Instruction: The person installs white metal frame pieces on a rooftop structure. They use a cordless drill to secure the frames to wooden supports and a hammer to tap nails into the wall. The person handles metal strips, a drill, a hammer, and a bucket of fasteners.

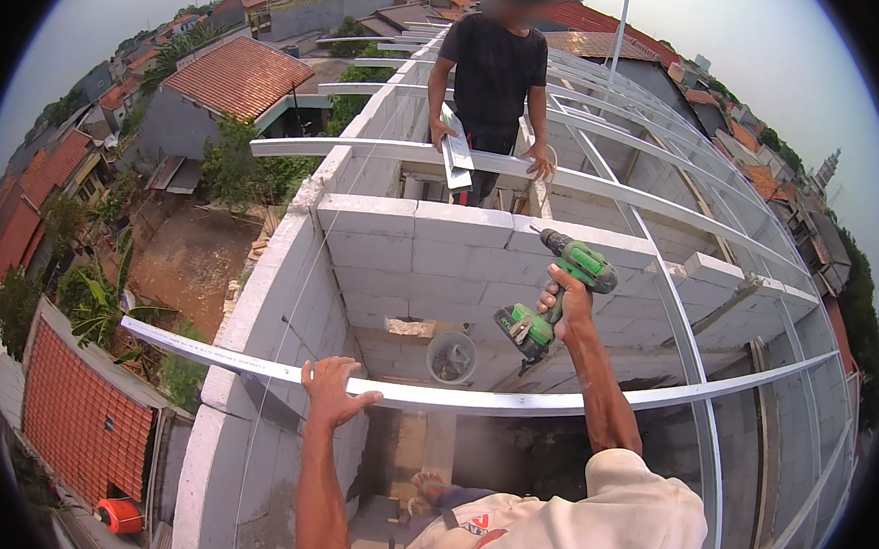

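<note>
My right hand is wrapped around the handle of a green and black cordless drill, raised above the block walls with its bit toward the upper left. The battery sits at the lower end of the handle. My left hand grips the nearest silver metal roof batten from above, its thumb stretched along the metal. This batten runs across in front of me, from past the left wall to the right. A long metal rafter meets it at the right.
A co-worker in a black shirt stands beyond the cross wall, holding short metal channel pieces. Another batten spans there. A bucket stands below. A thin string runs along the left block wall, beside a drop to the ground.
</note>
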